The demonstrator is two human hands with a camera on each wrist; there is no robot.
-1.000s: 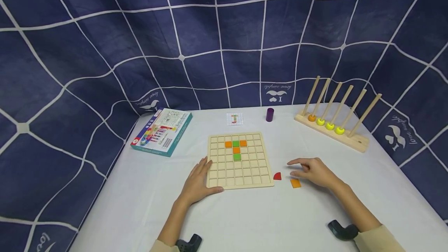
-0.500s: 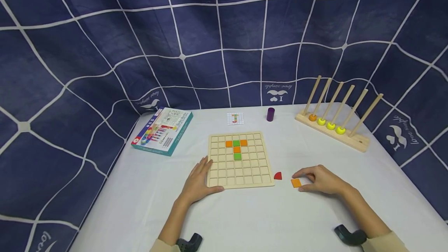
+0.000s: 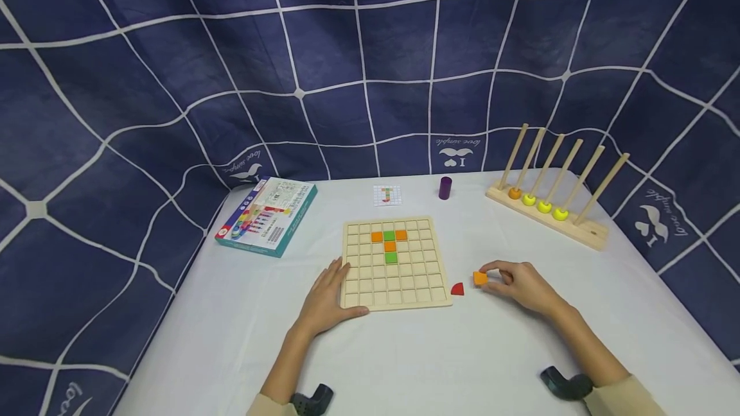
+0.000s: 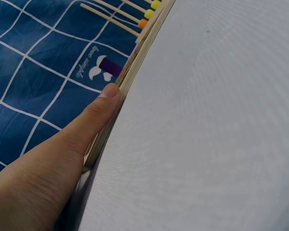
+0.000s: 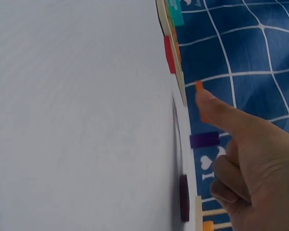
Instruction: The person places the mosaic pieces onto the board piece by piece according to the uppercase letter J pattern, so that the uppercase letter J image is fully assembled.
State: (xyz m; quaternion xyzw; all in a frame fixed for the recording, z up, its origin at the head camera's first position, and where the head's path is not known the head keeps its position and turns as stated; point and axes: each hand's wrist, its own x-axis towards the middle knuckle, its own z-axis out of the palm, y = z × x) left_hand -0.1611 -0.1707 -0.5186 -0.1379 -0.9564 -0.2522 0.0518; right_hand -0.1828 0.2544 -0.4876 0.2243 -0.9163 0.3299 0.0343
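Pinching orange tile [image 3: 479, 279], card [image 3: 387, 195] only in head view

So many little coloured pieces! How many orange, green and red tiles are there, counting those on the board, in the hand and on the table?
Orange square tiles: 4 (3 on the grid board, 1 in the right hand)
Green square tiles: 2 (both on the board)
Red quarter-circle tile: 1 (off the board)
Total: 7
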